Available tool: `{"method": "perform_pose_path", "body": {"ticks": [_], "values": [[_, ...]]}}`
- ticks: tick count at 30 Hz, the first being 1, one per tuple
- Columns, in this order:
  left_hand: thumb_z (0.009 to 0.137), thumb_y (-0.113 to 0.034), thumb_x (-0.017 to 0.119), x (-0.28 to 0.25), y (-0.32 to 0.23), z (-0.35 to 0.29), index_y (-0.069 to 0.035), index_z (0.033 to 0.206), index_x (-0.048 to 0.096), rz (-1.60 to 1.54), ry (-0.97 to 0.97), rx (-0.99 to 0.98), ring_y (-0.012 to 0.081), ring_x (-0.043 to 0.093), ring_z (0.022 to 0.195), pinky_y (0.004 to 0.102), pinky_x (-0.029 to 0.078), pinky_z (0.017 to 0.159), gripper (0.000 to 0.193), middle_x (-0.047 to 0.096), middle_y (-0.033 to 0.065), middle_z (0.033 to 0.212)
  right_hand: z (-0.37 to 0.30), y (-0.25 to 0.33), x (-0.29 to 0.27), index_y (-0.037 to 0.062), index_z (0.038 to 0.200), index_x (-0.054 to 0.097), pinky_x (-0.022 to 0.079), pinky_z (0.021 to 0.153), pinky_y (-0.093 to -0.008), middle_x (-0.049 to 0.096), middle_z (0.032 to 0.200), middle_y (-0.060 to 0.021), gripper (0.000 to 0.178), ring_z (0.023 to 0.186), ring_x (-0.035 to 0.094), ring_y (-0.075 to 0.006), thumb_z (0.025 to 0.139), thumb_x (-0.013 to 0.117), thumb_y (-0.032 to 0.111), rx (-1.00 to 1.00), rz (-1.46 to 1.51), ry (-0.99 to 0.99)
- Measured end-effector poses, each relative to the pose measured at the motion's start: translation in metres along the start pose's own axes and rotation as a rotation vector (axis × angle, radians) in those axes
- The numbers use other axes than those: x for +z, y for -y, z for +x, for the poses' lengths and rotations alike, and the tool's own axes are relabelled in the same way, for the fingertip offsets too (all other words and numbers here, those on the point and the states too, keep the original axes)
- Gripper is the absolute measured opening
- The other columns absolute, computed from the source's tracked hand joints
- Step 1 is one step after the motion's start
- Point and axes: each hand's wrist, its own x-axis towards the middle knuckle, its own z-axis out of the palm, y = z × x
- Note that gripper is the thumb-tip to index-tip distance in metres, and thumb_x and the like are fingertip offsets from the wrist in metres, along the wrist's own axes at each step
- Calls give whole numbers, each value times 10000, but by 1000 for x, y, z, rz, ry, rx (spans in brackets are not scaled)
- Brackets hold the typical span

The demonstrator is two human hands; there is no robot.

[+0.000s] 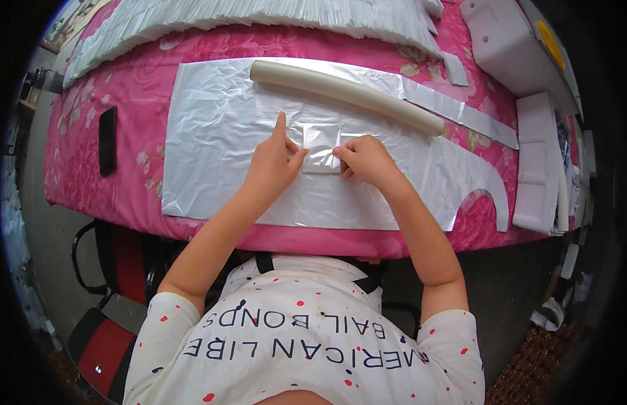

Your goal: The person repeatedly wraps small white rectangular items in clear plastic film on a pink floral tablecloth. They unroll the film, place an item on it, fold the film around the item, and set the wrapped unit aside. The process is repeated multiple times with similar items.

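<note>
Holding: I have the folded film square (321, 138) between my two hands, over the middle of the plastic sheet; I cannot tell whether it is flat on the sheet or slightly raised.
Right hand: my right hand (365, 159) pinches the square's right edge between thumb and forefinger, the remaining fingers curled in.
Left hand: my left hand (271, 162) points its forefinger outward, away from me; its thumb is at the square's left edge, and I cannot tell whether thumb and fingers grip it.
Sheet: the silvery plastic sheet (209, 152) is spread across the table, with a curved cut-out at its right end.
Roll: a beige tube (347, 92) lies slantwise on the sheet, beyond my hands.
Cloth: pink floral cloth (74, 169) covers the table beneath the sheet.
Left side: a dark, flat, oblong object (107, 142) rests on the cloth.
Far edge: white packets (259, 13) stand in a long, dense row.
Right side: a white foam box (506, 44) is at the far corner.
Below: a red and black chair (103, 345) is at my left.
</note>
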Motion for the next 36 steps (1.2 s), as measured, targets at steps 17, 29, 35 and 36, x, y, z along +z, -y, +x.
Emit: {"method": "perform_pose_path", "body": {"ticks": [17, 29, 35, 36], "values": [[719, -577, 580, 48, 15, 2, 65, 1389, 150, 547, 48, 513, 321, 130, 1371, 423, 85, 1115, 1023, 188, 222, 1448, 4, 0, 1, -5, 631, 636, 488, 558, -309, 621, 590, -112, 249, 548, 633, -208, 750, 609, 212, 42, 41, -25], [675, -627, 582, 16, 22, -30, 79, 1366, 212, 638, 269, 601, 321, 178, 1357, 427, 120, 1108, 1055, 226, 224, 1435, -58, -22, 7, 22, 687, 666, 490, 610, -348, 631, 649, -146, 189, 620, 623, -271, 654, 669, 208, -129, -528, 22], [739, -293, 601, -49, 64, -113, 83, 1323, 301, 771, 563, 648, 344, 250, 1329, 451, 196, 1084, 757, 281, 214, 1418, -79, -24, 26, 3, 859, 659, 494, 644, -308, 658, 750, -141, 264, 649, 628, -249, 698, 676, 211, -309, -182, 355], [736, -259, 588, -55, 70, -123, 84, 1321, 305, 671, 555, 590, 352, 249, 1328, 453, 199, 1082, 734, 284, 225, 1412, -78, -25, 35, 4, 908, 646, 494, 675, -313, 659, 806, -143, 298, 696, 631, -256, 702, 679, 216, -354, -120, 384]]}}
